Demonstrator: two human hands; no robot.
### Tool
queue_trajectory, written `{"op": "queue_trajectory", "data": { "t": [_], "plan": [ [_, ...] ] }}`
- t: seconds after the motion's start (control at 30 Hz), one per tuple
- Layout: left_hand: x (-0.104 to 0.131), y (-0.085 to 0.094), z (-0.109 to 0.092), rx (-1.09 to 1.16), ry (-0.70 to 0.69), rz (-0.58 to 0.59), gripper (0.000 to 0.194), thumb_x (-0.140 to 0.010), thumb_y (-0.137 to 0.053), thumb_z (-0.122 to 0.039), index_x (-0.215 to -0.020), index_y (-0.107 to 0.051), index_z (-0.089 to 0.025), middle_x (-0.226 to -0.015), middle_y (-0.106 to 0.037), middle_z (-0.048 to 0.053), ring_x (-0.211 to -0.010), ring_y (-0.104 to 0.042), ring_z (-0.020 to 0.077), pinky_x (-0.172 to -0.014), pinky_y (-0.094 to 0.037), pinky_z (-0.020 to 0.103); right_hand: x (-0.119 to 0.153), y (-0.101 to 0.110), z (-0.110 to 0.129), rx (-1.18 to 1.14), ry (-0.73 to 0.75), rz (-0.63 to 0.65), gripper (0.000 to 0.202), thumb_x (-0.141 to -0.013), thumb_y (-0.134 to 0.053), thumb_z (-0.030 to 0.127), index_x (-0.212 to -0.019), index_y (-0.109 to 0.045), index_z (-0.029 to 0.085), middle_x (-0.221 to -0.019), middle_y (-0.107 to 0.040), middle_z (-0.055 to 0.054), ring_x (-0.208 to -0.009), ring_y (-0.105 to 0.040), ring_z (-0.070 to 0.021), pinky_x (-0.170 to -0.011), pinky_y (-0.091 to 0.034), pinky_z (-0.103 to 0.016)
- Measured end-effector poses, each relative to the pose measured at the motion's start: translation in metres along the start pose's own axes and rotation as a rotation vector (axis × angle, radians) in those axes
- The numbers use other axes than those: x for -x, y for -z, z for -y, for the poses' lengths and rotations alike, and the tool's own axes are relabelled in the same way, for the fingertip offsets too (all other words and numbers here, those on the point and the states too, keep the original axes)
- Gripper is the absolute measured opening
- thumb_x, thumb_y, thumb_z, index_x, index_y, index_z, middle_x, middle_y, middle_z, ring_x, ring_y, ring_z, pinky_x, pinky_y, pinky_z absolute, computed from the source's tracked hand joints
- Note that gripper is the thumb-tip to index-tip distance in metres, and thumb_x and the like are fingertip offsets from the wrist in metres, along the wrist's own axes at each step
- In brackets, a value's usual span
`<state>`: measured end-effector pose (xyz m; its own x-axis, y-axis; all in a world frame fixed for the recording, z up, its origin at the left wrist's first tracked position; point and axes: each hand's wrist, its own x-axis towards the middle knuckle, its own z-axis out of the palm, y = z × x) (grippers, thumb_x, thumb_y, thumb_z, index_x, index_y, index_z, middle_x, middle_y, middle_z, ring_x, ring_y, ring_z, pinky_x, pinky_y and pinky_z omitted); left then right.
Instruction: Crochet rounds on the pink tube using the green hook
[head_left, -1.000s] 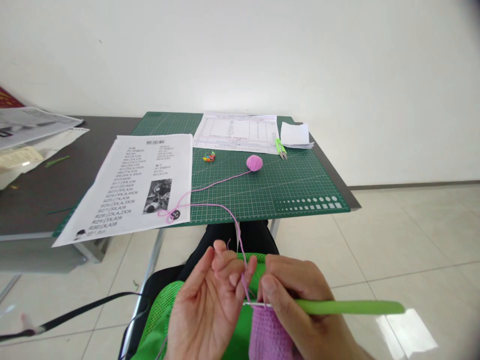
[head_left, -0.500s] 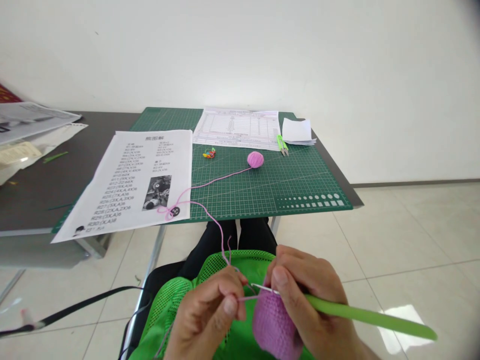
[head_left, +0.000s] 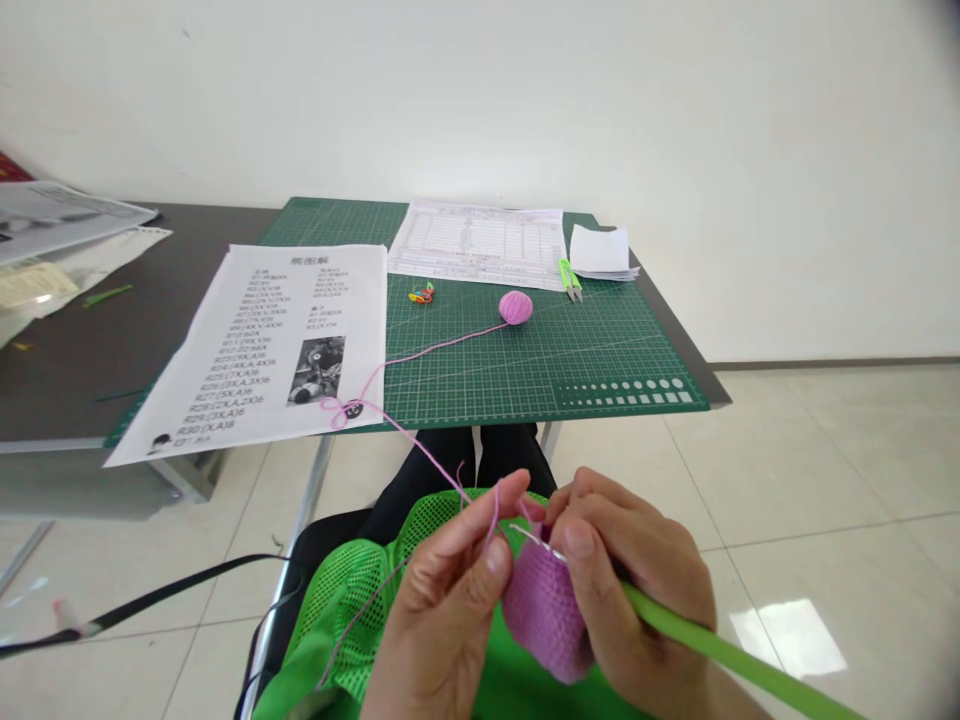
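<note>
crochet hook [head_left: 720, 650]: long axis slants from lower right up-left, metal tip into pink crochet piece [head_left: 544, 610] over the lap | right hand [head_left: 630, 590] pinches hook | left hand [head_left: 450, 610] pinches pink yarn [head_left: 442, 345] | pattern sheet [head_left: 270, 345] on bench [head_left: 90, 350]: rows like "R27:(3X,A)6"

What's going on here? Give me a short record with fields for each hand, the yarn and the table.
left hand: pinches the pink crochet piece, yarn strand over a finger
right hand: grips the green crochet hook, metal tip at the piece's top edge
yarn ball: on the green cutting mat, strand trailing to the hands
papers: pattern sheet hanging over the mat's near edge
small items: snips, coloured markers
</note>
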<state>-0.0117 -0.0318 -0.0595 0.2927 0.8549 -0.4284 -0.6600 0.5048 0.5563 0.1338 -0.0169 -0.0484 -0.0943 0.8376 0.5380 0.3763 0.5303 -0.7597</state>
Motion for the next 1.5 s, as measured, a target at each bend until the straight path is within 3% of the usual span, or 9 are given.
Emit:
{"op": "queue_trajectory", "data": {
  "t": [0.1, 0.23, 0.4, 0.63, 0.8, 1.0, 1.17, 1.33, 1.5],
  "plan": [
    [-0.001, -0.004, 0.002, -0.076, -0.056, 0.061, 0.032, -0.08, -0.086, -0.027, -0.11, -0.082, -0.037, -0.126, -0.079, -0.005, -0.102, -0.075, 0.0115, -0.086, -0.053, 0.01, -0.002, 0.003, 0.001, -0.001, 0.023, 0.001, 0.027, -0.095, -0.044, 0.006, -0.073, -0.051, 0.02, -0.057, -0.052, 0.003, -0.057, -0.051, -0.0118, -0.052, -0.043, -0.028],
    [-0.007, -0.004, 0.001, -0.138, -0.085, 0.192, 0.037, -0.084, -0.083, -0.019, -0.118, -0.079, -0.034, -0.104, -0.085, -0.003, -0.09, -0.074, 0.0084, -0.082, -0.052, 0.008, -0.003, 0.006, 0.002, 0.017, 0.041, 0.012, 0.027, -0.094, -0.046, 0.006, -0.072, -0.052, 0.02, -0.058, -0.052, 0.002, -0.059, -0.053, -0.0122, -0.053, -0.047, -0.028],
    [-0.011, -0.007, -0.008, -0.1, -0.035, 0.29, 0.036, -0.085, -0.081, -0.016, -0.118, -0.08, -0.03, -0.085, -0.08, -0.004, -0.078, -0.07, 0.0059, -0.074, -0.051, 0.007, -0.004, 0.009, 0.004, 0.031, 0.076, 0.047, 0.023, -0.091, -0.045, 0.006, -0.074, -0.051, 0.021, -0.058, -0.054, 0.002, -0.058, -0.054, -0.0126, -0.054, -0.049, -0.029],
    [-0.009, -0.006, -0.01, -0.063, 0.018, 0.239, 0.039, -0.083, -0.082, -0.017, -0.12, -0.079, -0.03, -0.092, -0.081, -0.001, -0.079, -0.069, 0.0075, -0.078, -0.051, 0.012, -0.01, 0.017, 0.01, 0.145, 0.056, 0.11, 0.017, -0.093, -0.049, 0.011, -0.08, -0.054, 0.021, -0.062, -0.058, 0.002, -0.064, -0.057, -0.0145, -0.055, -0.048, -0.031],
    [-0.003, -0.007, -0.009, -0.125, -0.023, 0.162, 0.04, -0.083, -0.084, -0.018, -0.119, -0.078, -0.034, -0.081, -0.073, -0.004, -0.068, -0.058, 0.0044, -0.069, -0.046, 0.007, -0.013, 0.018, 0.01, 0.256, 0.183, 0.144, 0.013, -0.093, -0.05, 0.009, -0.087, -0.058, 0.018, -0.068, -0.066, 0.0, -0.061, -0.056, -0.0135, -0.064, -0.051, -0.033],
    [0.005, -0.015, 0.006, -0.24, -0.178, -0.064, 0.043, -0.084, -0.083, -0.027, -0.123, -0.075, -0.043, -0.074, -0.063, -0.006, -0.057, -0.047, 0.0032, -0.06, -0.045, 0.006, -0.004, 0.008, 0.006, 0.27, 0.144, 0.074, 0.018, -0.09, -0.048, 0.004, -0.084, -0.053, 0.019, -0.065, -0.061, -0.001, -0.062, -0.052, -0.0138, -0.059, -0.044, -0.033],
    [0.009, -0.021, 0.013, -0.24, -0.218, -0.198, 0.042, -0.078, -0.087, -0.033, -0.118, -0.078, -0.043, -0.066, -0.055, -0.008, -0.054, -0.042, 0.0039, -0.059, -0.045, 0.007, 0.004, 0.003, -0.002, 0.226, 0.169, 0.019, 0.017, -0.103, -0.039, 0.018, -0.091, -0.051, 0.019, -0.069, -0.06, -0.003, -0.067, -0.057, -0.0156, -0.062, -0.048, -0.033],
    [0.009, -0.021, 0.005, -0.176, -0.134, -0.063, 0.039, -0.079, -0.087, -0.027, -0.115, -0.08, -0.04, -0.07, -0.064, -0.005, -0.056, -0.049, 0.0043, -0.06, -0.047, 0.008, -0.002, 0.012, -0.003, 0.103, 0.224, 0.041, 0.026, -0.108, -0.038, 0.035, -0.098, -0.054, 0.018, -0.07, -0.061, -0.001, -0.071, -0.065, -0.0138, -0.066, -0.058, -0.029],
    [0.009, -0.022, -0.01, -0.103, 0.036, 0.041, 0.041, -0.075, -0.09, -0.027, -0.114, -0.081, -0.033, -0.075, -0.069, -0.003, -0.069, -0.061, 0.0075, -0.071, -0.052, 0.012, -0.011, 0.026, 0.006, -0.007, 0.168, 0.121, 0.031, -0.106, -0.043, 0.04, -0.09, -0.059, 0.018, -0.073, -0.068, -0.002, -0.068, -0.065, -0.012, -0.063, -0.057, -0.027]
  ]
}}
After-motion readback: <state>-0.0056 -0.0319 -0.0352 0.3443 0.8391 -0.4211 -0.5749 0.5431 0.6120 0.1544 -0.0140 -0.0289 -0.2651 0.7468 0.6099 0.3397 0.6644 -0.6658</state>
